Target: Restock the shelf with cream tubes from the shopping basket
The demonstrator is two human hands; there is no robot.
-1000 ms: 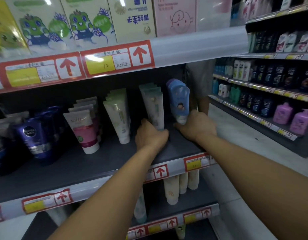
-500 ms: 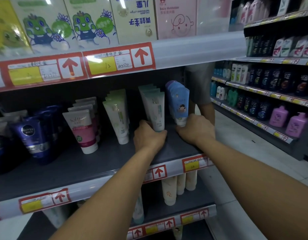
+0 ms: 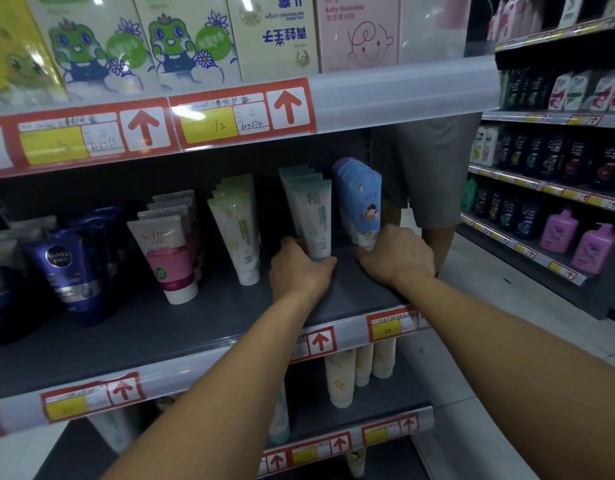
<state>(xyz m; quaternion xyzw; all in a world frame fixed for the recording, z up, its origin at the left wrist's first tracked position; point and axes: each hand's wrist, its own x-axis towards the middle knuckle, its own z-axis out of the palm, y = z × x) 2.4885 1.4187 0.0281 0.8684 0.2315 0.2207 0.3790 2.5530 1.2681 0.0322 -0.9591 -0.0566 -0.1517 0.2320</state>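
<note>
Both my arms reach onto the dark grey shelf (image 3: 195, 323). My left hand (image 3: 299, 268) grips the cap end of the front white-and-teal cream tube (image 3: 314, 216), which stands upright at the head of a row of like tubes. My right hand (image 3: 394, 258) holds the base of the front blue cream tube (image 3: 365, 202) with a cartoon face, upright in its own row at the shelf's right end. The shopping basket is out of view.
Further left on the same shelf stand rows of white-green tubes (image 3: 237, 230), pink-and-white tubes (image 3: 167, 254) and dark blue tubes (image 3: 67, 268). Boxes fill the shelf above; pale tubes (image 3: 340, 375) stand below. A person in grey shorts (image 3: 434, 174) stands past the shelf end. Bottles line the right aisle.
Both hands stay at the bases of the same two tubes, having shifted slightly back into the shelf. The camera view has moved a little.
</note>
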